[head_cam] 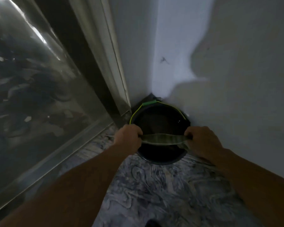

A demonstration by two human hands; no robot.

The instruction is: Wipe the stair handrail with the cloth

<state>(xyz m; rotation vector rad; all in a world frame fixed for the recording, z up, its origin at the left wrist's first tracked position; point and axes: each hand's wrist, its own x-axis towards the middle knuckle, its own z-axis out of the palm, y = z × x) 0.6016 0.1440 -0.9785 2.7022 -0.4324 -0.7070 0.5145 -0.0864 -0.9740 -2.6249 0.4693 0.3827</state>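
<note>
Between the left hand (127, 136) and right hand (201, 140), each clamped on one end, the cloth (163, 139) is held stretched side to side above the bucket (161, 158), while no handrail is seen

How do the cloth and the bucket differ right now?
The cloth is held up, stretched flat between the left hand and right hand; the bucket stands on the floor in the corner, untouched. The cloth is a pale greenish strip; the bucket is dark and round, with a yellow-green wire handle. The cloth spans about the width of the bucket's mouth and hangs right above it. Both look dim in this light.
</note>
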